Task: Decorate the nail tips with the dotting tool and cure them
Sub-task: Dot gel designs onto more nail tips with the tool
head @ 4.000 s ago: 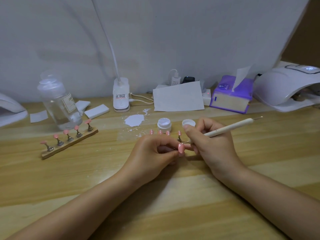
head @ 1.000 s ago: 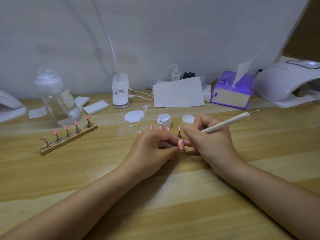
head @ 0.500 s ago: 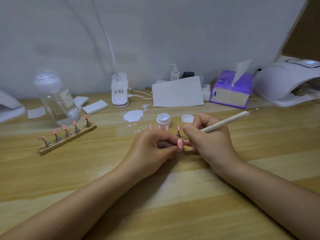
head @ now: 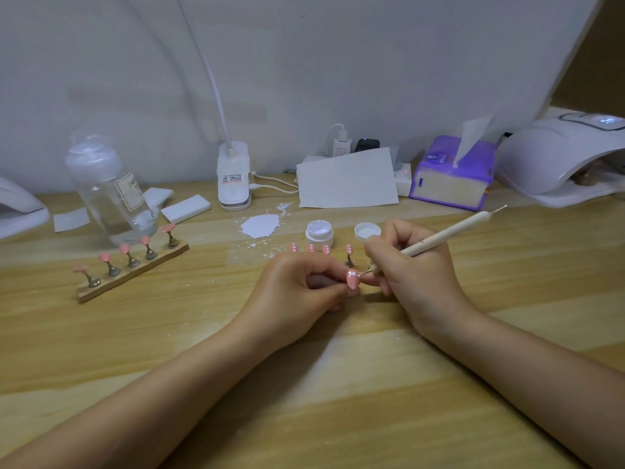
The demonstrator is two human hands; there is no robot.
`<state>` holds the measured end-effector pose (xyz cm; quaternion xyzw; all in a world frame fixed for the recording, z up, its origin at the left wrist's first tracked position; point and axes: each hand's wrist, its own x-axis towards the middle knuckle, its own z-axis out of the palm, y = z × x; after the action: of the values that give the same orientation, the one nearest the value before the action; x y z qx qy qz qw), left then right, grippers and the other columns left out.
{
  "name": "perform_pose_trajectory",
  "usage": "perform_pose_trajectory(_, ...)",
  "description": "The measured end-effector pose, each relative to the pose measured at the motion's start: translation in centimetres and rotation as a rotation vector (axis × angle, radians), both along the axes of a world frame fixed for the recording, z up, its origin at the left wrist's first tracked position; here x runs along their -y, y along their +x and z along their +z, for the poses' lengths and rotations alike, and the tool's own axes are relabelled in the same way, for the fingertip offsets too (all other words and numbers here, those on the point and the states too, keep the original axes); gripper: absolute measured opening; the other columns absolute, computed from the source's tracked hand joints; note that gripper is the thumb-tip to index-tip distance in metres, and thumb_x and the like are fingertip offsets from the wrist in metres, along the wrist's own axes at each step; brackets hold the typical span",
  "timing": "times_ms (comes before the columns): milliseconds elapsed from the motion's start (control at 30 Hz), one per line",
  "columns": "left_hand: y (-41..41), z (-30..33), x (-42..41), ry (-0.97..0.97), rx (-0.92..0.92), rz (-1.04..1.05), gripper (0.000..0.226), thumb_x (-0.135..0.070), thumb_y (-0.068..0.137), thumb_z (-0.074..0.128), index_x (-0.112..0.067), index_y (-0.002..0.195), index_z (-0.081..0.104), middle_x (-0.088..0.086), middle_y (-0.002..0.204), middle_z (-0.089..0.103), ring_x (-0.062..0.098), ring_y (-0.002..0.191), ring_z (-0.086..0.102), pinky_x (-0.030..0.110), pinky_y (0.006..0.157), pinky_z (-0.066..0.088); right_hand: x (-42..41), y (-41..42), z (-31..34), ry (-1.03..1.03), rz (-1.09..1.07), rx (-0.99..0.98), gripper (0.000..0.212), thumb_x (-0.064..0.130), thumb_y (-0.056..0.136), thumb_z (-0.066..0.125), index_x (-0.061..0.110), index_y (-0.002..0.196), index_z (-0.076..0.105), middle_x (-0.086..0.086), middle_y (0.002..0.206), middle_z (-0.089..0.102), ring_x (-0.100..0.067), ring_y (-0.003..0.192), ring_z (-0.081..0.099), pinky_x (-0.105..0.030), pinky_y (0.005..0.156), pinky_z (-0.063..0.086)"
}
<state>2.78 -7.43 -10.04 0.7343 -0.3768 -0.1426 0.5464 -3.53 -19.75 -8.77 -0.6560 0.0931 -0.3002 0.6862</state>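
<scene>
nail-tip stand (head: pixel 132 267) left of hands, jar (head: pixel 319 233) behind, lamp (head: pixel 558 157) far right

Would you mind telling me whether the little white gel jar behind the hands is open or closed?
Open. The jar shows its white contents from above, and its lid lies beside it on the table.

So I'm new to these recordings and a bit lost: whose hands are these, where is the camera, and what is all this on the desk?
There is no machine here: a person works with bare hands, filmed by a camera worn on their head, looking down at a wooden table. The left hand pinches a pink nail tip. The right hand grips a dotting tool like a pen, its point at the nail tip, which shows white dots. Behind them stand an open jar of white gel, its lid and more dotted tips. To the left is a wooden stand of plain pink tips; at far right a curing lamp.
</scene>
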Motion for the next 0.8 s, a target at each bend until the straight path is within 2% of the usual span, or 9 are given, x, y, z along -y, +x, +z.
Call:
perform_pose_trajectory(133,-0.01,0.02,0.05,-0.011,-0.012,0.004,0.021,0.000,0.076,0.069,-0.020,0.069,0.071,0.005,0.073,0.073,0.010,0.064,0.064,0.018,0.062,0.053,-0.09,-0.18,-0.03,-0.085,0.020,-0.002,0.041,-0.013,0.076,0.051,0.010,0.049,0.031,0.007,0.033,0.030,-0.002,0.025,0.038,-0.014,0.038,0.039)
perform_pose_trajectory(467,-0.08,0.16,0.03,-0.003,-0.014,0.002,0.022,0.000,0.077,0.068,-0.020,0.069,0.071,0.008,0.069,0.071,0.004,0.057,0.060,0.015,0.061,0.051,-0.31,-0.29,0.10,-0.090,0.066,0.005,0.039,-0.015,0.074,0.048,0.010,0.051,0.029,0.011,0.031,0.030,-0.001,0.025,0.040,-0.015,0.041,0.041)
perform_pose_trajectory(633,-0.06,0.07,0.09,-0.007,-0.028,0.009,0.021,-0.001,0.076,0.069,-0.020,0.069,0.071,0.008,0.069,0.071,0.005,0.059,0.060,0.018,0.062,0.052,-0.37,-0.24,0.14,-0.095,0.077,0.012,0.041,-0.017,0.075,0.047,0.011,0.051,0.029,0.011,0.029,0.030,-0.002,0.025,0.040,-0.014,0.040,0.039)
perform_pose_trajectory(800,0.08,-0.08,0.13,-0.002,-0.016,0.010,0.023,-0.001,0.077,0.069,-0.022,0.068,0.071,0.013,0.072,0.071,0.010,0.063,0.062,0.028,0.065,0.054,-0.31,-0.23,0.12,-0.097,0.081,0.010,0.041,-0.017,0.075,0.047,0.011,0.050,0.029,0.011,0.029,0.031,-0.001,0.025,0.040,-0.013,0.039,0.038)
